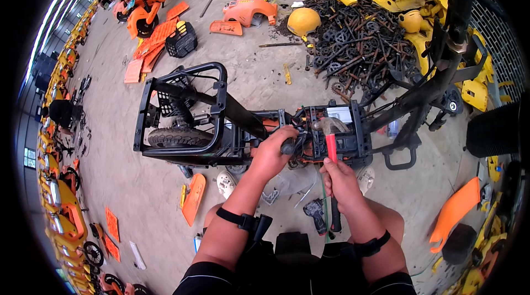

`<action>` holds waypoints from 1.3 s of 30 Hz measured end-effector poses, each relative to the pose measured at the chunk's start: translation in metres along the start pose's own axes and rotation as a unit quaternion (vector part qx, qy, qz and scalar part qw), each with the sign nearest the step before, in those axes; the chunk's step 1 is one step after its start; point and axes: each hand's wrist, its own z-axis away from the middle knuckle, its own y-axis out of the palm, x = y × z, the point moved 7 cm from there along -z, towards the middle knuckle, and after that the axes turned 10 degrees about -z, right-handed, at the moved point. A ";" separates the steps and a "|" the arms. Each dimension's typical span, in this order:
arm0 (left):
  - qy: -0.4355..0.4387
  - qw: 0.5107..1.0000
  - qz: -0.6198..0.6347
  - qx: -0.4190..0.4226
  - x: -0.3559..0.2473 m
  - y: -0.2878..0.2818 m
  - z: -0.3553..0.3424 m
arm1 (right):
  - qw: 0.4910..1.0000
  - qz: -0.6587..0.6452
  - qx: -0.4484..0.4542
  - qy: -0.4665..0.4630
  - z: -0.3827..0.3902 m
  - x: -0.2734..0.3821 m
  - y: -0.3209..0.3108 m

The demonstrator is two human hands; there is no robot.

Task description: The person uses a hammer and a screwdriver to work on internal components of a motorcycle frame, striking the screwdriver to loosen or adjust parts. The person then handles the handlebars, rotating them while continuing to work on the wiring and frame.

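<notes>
The right hand wraps tight around the red handle of a hammer, its steel head poised over the middle of the scooter frame, apparently placed to strike there; the left hand is closed on a dark grip-like tool pressed against the same spot, seemingly to steady it; the frame lies on its side on the concrete, rear wheel to its left; a heap of rusty metal parts sits behind the frame; an orange panel lies in front of it.

tool tip under left hand hidden, hammer handle partly covered by right hand
</notes>
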 end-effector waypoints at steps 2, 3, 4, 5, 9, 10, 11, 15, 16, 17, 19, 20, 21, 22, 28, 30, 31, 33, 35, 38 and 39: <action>-0.011 1.000 -0.007 0.003 0.000 0.002 0.001 | 1.000 0.004 0.001 -0.002 0.001 0.001 0.000; -0.009 1.000 -0.009 0.005 -0.002 0.003 0.001 | 1.000 0.006 0.003 -0.004 0.002 0.002 0.000; -0.001 1.000 -0.015 0.004 -0.002 0.003 0.000 | 1.000 0.007 0.004 -0.006 0.003 0.004 0.000; 0.004 1.000 -0.022 0.004 -0.001 0.002 0.001 | 1.000 0.008 0.005 -0.006 0.003 0.003 0.001; -0.009 1.000 -0.013 -0.008 0.004 -0.004 0.001 | 1.000 0.012 0.007 -0.007 0.004 0.003 0.002; -0.008 1.000 -0.008 -0.015 0.003 -0.007 0.002 | 1.000 0.013 0.008 -0.007 0.004 0.002 0.002; -0.005 1.000 0.000 -0.022 0.000 -0.008 0.001 | 1.000 0.011 0.007 -0.006 0.004 0.002 0.001; -0.007 1.000 0.015 -0.022 -0.003 -0.010 0.002 | 1.000 0.008 0.003 -0.008 0.005 0.003 -0.001; -0.007 1.000 0.016 -0.018 -0.002 -0.009 0.002 | 1.000 0.010 0.003 -0.010 0.006 0.003 -0.001; -0.007 1.000 0.017 -0.016 -0.002 -0.009 0.002 | 1.000 0.009 0.003 -0.008 0.005 0.002 -0.002; -0.007 1.000 0.016 -0.014 -0.002 -0.008 0.002 | 1.000 0.009 0.002 -0.004 0.004 0.000 -0.003; -0.006 1.000 0.013 -0.016 -0.003 -0.008 0.002 | 1.000 0.009 0.004 -0.002 0.004 0.000 -0.002; -0.005 1.000 0.011 -0.017 -0.004 -0.009 0.001 | 1.000 0.008 0.006 -0.001 0.005 0.000 -0.002; -0.010 1.000 0.014 -0.017 -0.002 -0.009 0.001 | 1.000 0.008 0.007 0.000 0.006 0.000 -0.002; -0.012 0.999 0.023 -0.026 0.002 -0.009 0.002 | 1.000 -0.003 0.006 0.009 0.007 0.000 -0.003; -0.012 0.999 0.020 -0.028 0.002 -0.009 0.001 | 1.000 -0.003 0.005 0.006 0.007 0.001 -0.003; -0.012 0.999 0.020 -0.029 0.002 -0.009 0.001 | 1.000 -0.004 0.004 0.005 0.007 0.002 -0.003; -0.014 0.999 0.018 -0.032 0.004 -0.010 0.001 | 1.000 0.000 0.005 0.004 0.007 0.003 -0.001; -0.017 0.999 0.014 -0.038 0.007 -0.010 0.001 | 1.000 0.004 0.006 0.001 0.006 0.002 0.000; -0.018 0.999 0.021 -0.040 0.009 -0.009 0.001 | 1.000 0.007 0.005 -0.001 0.005 0.001 -0.001; -0.018 0.999 0.024 -0.040 0.009 -0.009 0.001 | 1.000 0.005 0.005 0.003 0.005 0.003 0.000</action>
